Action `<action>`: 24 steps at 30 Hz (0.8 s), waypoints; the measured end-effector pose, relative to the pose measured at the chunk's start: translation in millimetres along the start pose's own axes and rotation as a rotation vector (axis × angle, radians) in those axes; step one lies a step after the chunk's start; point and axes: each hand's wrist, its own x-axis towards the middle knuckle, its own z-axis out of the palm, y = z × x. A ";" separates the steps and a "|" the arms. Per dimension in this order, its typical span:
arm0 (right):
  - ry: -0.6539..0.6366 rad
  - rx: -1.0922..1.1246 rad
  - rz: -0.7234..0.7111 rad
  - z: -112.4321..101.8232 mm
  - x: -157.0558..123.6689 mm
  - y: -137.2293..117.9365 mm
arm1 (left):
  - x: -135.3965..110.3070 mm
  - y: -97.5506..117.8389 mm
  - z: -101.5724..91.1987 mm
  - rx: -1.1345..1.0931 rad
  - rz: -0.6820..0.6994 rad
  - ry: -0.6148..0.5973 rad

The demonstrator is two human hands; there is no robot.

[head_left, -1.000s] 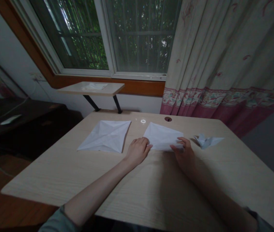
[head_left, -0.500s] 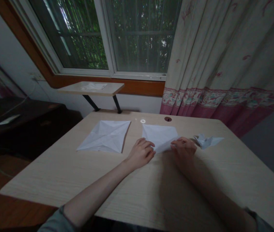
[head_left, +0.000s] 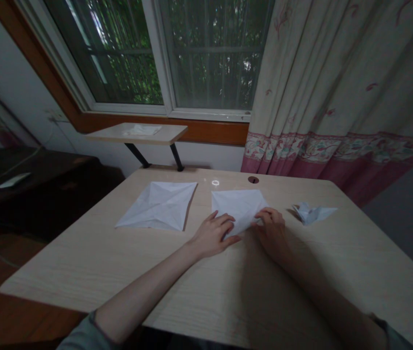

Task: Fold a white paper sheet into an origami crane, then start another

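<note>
White, partly covered paper sheet [head_left: 241, 204] on the pale wood-grain desk [head_left: 82, 262], lying ahead of and between the two hands. No long axis is clear; its near edge slants away from left to right. The left hand [head_left: 216, 234], fingers spread, overlaps the near-left part; the right hand [head_left: 272, 231], fingers curled, meets the near-right edge, whether pinching cannot be told. Flanking: a creased, white, four-cornered paper sheet [head_left: 161, 204], left; a white folded-paper figure [head_left: 314, 214], right.
</note>
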 end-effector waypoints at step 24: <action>-0.102 0.080 0.003 5.3 -3.4 4.3 | 2.4 -8.1 5.0 -0.077 0.143 0.010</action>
